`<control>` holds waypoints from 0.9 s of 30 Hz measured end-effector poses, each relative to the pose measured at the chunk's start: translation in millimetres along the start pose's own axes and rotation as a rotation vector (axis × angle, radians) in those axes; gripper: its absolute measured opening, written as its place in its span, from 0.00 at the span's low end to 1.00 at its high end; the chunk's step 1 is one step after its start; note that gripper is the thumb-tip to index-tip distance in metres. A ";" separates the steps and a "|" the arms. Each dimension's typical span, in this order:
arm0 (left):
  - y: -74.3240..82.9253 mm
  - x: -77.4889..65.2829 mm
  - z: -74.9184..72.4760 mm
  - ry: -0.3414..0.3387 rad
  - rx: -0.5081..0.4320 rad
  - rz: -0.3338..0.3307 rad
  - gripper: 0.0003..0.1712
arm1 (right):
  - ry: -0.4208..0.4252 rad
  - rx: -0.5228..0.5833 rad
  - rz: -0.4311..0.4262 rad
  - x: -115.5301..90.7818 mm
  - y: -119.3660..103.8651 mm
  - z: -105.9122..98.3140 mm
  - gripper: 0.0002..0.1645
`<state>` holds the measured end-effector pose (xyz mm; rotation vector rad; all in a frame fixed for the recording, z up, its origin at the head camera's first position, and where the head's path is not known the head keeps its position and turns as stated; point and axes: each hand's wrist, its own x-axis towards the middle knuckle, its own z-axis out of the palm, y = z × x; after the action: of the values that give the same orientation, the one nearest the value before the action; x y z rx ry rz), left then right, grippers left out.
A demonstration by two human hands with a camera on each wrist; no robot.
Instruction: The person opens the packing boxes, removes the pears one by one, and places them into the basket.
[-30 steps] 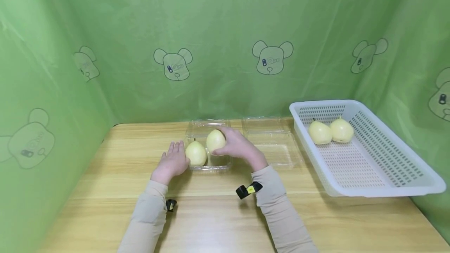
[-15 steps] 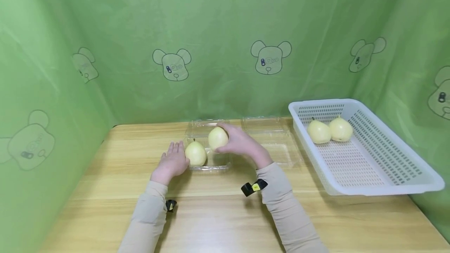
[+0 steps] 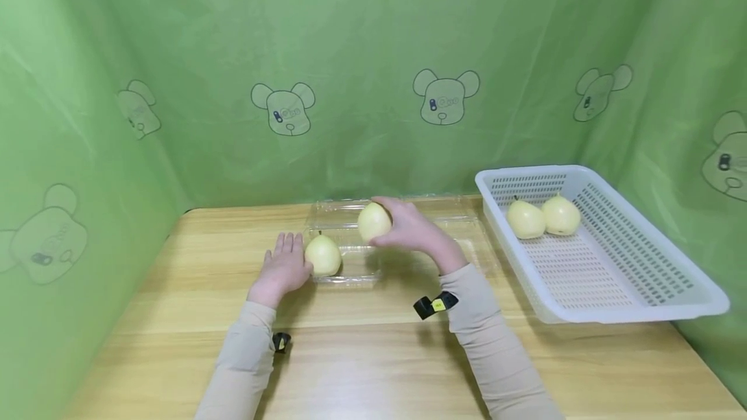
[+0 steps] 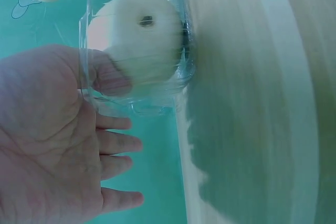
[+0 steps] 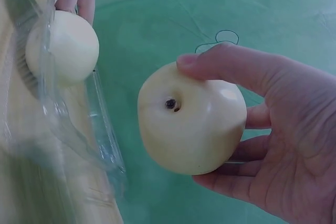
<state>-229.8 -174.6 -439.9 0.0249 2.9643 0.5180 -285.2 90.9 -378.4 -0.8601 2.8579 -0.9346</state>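
In my right hand is a pale yellow pear, gripped between thumb and fingers above the clear plastic box. The right wrist view shows the held pear's dark blossom end turned to the camera. A second pear stands stem up in the left part of that box. Beside it lies my left hand, fingers straight, at the box's left side. Through the clear wall in the left wrist view, the left thumb overlaps the second pear.
To the right stands another open clear box, its hinged lid leaning back. Farther right, a white perforated basket holds two more pears, one on the left and one on the right. Green curtain closes off the back and sides.
My right hand has carried its pear up and to the right, away from the pear in the box. The left hand keeps its place, and the head view has shifted slightly.
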 end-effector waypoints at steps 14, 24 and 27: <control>-7.0 3.6 6.2 0.003 -0.010 0.033 0.43 | 0.030 -0.043 0.009 -14.6 3.7 -26.6 0.56; -6.9 5.3 7.2 -0.007 -0.014 0.027 0.44 | 0.049 -0.104 0.002 -22.9 11.3 -46.7 0.55; -6.7 5.3 6.7 -0.010 -0.018 0.027 0.44 | 0.052 -0.130 -0.009 -26.0 14.1 -54.0 0.54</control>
<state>-234.1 -178.4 -449.1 0.0657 2.9531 0.5461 -279.8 142.9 -345.8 -0.8724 2.9898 -0.7899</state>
